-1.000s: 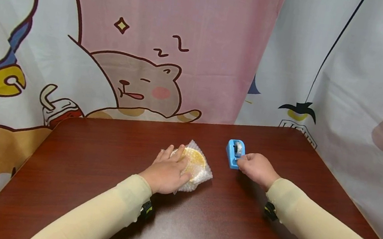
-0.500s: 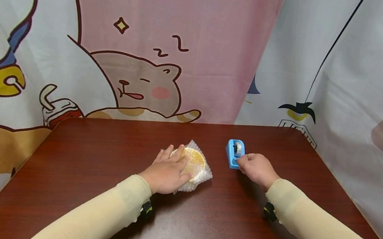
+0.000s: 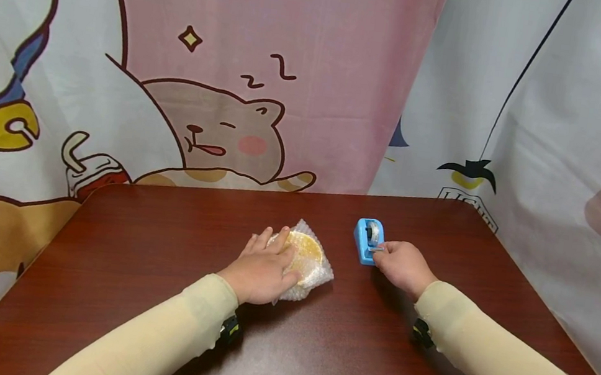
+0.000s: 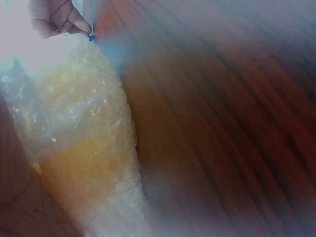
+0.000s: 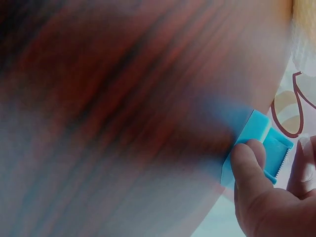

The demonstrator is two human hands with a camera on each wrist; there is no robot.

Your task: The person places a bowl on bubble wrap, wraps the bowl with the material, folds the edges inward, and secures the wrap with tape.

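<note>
Flat on a bubble-wrapped round yellow-and-white item (image 3: 308, 252) rests my left hand (image 3: 261, 270), fingers straight and spread. The clear bubble wrap (image 4: 94, 108) fills the left side of the left wrist view, and what exactly it covers cannot be told. To the right stands a light blue tape dispenser (image 3: 364, 238) with a roll of clear tape (image 3: 373, 232). My right hand (image 3: 403, 264) is at its front end, fingers curled, pinching the end of a short strip of tape at the cutter. In the right wrist view, fingertips (image 5: 247, 155) touch the dispenser beside its toothed cutter (image 5: 283, 163).
Both things lie on a dark red-brown wooden table (image 3: 171, 228). Behind and to the right hangs a cartoon-printed curtain (image 3: 342, 80). Bare tabletop stretches left of the wrapped item and in front of the dispenser. A dark band sits on each wrist.
The left hand and the wrapped item stay put. My right hand shifts only slightly at the dispenser, and the tape strip beside its fingers shows more plainly now.
</note>
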